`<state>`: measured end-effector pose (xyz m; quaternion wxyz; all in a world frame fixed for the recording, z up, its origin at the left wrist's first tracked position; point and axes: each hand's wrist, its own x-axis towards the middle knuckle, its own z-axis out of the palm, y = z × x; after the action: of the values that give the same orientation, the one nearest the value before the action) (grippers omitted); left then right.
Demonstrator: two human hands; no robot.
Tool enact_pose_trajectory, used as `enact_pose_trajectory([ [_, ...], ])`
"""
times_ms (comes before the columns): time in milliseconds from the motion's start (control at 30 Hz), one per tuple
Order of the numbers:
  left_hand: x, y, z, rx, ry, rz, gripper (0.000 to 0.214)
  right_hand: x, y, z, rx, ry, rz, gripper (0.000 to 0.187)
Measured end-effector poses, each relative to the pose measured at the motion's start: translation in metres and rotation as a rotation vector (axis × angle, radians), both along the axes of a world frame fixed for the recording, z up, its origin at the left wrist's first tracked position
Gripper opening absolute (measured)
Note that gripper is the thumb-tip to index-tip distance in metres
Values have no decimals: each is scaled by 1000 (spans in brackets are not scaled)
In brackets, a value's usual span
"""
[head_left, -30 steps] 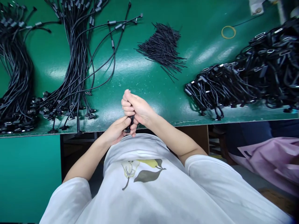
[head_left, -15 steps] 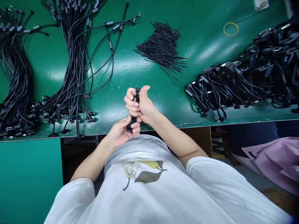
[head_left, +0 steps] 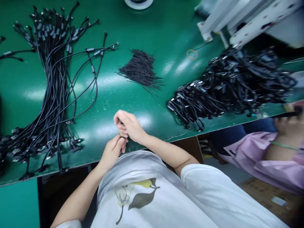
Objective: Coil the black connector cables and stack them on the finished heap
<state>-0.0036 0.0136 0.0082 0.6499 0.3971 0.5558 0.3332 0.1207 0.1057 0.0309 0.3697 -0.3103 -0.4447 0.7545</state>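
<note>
My right hand is curled into a fist just above the near edge of the green table. My left hand sits under it, fingers pressed together against the right fist. The short coiled black cable that both hands gripped a moment ago is hidden inside them. A long bundle of straight black cables lies to the left of my hands. A heap of coiled black cables lies to the right.
A pile of short black wire ties lies beyond my hands. A yellow rubber band, a white tape roll and a white metal frame are at the back. A person in pink sits at the right.
The view has swung right and tilted. My hands have closed together, and the cable end that stuck up from my right fist no longer shows. The person in pink is more in view.
</note>
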Motion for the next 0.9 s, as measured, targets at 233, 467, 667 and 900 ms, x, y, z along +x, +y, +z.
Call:
enact_pose_trajectory([
  [233, -22, 19, -2, -73, -260, 360, 34, 98, 69, -13, 610, -1430, -328, 22],
  [467, -12, 25, 1, -93, -261, 277, 36, 118, 87, -22, 570, -1729, -109, 17],
  [667, -8, 25, 11, -75, -286, 294, 37, 117, 68, -6, 522, -1215, -228, 12],
  [900, 7, 22, 16, -24, -323, 255, 53, 48, -9, -10, 417, -601, 126, 13],
])
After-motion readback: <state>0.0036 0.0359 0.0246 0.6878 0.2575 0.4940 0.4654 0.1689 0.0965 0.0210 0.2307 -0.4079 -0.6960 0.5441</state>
